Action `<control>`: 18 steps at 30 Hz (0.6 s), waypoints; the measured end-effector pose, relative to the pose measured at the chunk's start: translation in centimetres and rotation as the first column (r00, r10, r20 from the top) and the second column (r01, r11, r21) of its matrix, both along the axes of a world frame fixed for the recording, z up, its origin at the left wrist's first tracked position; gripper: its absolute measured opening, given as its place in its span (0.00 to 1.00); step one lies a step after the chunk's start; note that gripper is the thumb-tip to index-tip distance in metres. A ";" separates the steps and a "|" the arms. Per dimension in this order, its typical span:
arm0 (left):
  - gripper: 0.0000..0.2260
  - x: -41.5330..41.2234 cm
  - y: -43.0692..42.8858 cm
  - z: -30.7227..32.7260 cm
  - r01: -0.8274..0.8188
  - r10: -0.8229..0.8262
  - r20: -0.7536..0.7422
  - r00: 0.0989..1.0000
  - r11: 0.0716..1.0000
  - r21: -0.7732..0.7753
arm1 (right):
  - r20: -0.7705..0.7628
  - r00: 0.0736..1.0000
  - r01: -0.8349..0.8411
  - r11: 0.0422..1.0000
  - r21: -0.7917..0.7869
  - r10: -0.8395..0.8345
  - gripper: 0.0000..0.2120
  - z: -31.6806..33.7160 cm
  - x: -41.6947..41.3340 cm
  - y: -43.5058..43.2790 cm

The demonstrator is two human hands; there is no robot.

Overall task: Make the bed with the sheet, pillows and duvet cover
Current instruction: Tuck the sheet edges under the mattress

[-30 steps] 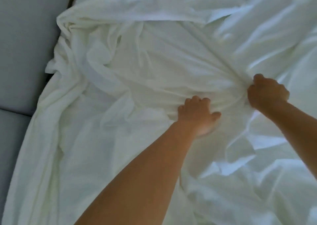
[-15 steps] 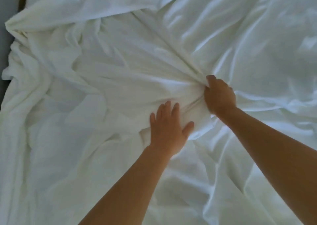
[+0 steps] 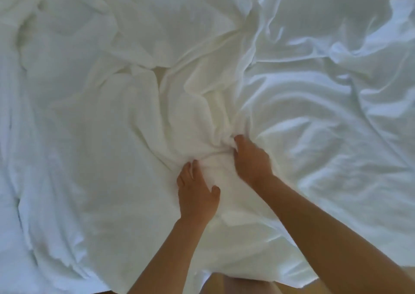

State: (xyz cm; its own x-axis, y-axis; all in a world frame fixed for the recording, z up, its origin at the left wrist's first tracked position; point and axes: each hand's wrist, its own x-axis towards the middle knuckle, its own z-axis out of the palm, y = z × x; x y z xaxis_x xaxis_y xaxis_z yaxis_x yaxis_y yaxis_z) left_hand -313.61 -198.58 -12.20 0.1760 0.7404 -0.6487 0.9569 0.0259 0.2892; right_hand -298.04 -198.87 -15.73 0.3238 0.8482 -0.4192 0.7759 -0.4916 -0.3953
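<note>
A crumpled white sheet (image 3: 112, 136) covers the whole view, with thick folds running to a bunch at the middle. My right hand (image 3: 251, 161) grips that bunch, its fingers curled into the cloth. Just to the left and nearer me, my left hand (image 3: 197, 195) lies on the sheet with fingers fairly straight and thumb spread, fingertips pushed against the bunched folds. No pillow shows in the head view.
The cloth's near hem (image 3: 247, 278) ends at the bottom of the view, and a tan strip (image 3: 224, 288) shows below it. Deep ridges of fabric (image 3: 336, 53) lie at the upper right and along the left side.
The view has swung right, so the grey surface at the left is gone. Both hands have drawn closer together and toward me, gathering more cloth between them.
</note>
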 end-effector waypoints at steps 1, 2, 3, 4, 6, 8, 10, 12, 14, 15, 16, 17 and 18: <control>0.35 0.1 -1.1 0.2 0.046 -0.045 0.030 0.999 0.999 -0.019 | 0.056 0.991 0.116 0.992 0.048 -0.118 0.13 0.2 2.1 -0.2; 0.34 0.0 -2.3 0.5 0.088 -0.085 0.060 0.995 0.996 -0.035 | 0.097 0.962 0.247 0.965 0.090 -0.255 0.12 0.7 4.5 -0.6; 0.33 -0.1 -3.4 0.7 0.137 -0.133 0.078 0.988 0.990 -0.044 | 0.108 0.930 0.340 0.934 0.111 -0.351 0.11 1.3 6.5 -1.5; 0.32 -0.3 -4.7 1.1 0.197 -0.192 0.080 0.978 0.979 -0.057 | 0.099 0.919 0.374 0.923 0.088 -0.382 0.14 1.9 7.8 -2.7; 0.30 -1.0 -7.6 1.6 0.335 -0.333 0.037 0.942 0.934 -0.119 | 0.098 0.964 0.250 0.967 -0.041 -0.245 0.25 2.9 7.7 -5.8; 0.28 -2.0 -11.0 2.2 0.419 -0.429 -0.005 0.903 0.884 -0.208 | 0.087 0.993 0.082 0.993 -0.082 -0.075 0.33 3.7 5.1 -10.6; 0.26 -3.0 -14.1 2.9 0.497 -0.516 -0.013 0.856 0.831 -0.251 | 0.065 0.997 -0.035 0.997 -0.066 0.039 0.31 4.7 2.0 -16.8; 0.24 -3.9 -17.2 3.6 0.490 -0.515 -0.001 0.857 0.815 -0.311 | 0.045 0.989 -0.132 0.980 -0.146 0.140 0.28 5.2 -0.3 -23.9; 0.20 -4.4 -20.0 4.3 0.412 -0.428 0.044 0.903 0.828 -0.380 | -0.048 0.983 -0.182 0.941 -0.285 0.176 0.24 5.6 -2.0 -31.2; 0.18 -4.7 -21.4 4.5 0.381 -0.388 0.070 0.919 0.824 -0.419 | -0.127 0.980 -0.193 0.905 -0.379 0.156 0.21 6.0 -2.8 -34.7; 0.16 -4.8 -23.0 4.7 0.362 -0.370 0.077 0.926 0.811 -0.459 | -0.207 0.971 -0.204 0.864 -0.460 0.119 0.19 6.7 -3.6 -38.0; 0.15 -4.7 -24.7 5.0 0.362 -0.386 0.057 0.921 0.793 -0.489 | -0.262 0.963 -0.191 0.846 -0.497 0.063 0.16 7.4 -4.0 -41.0; 0.13 -4.5 -26.4 5.5 0.378 -0.423 0.029 0.906 0.774 -0.508 | -0.278 0.960 -0.139 0.851 -0.507 -0.009 0.15 8.2 -4.1 -43.7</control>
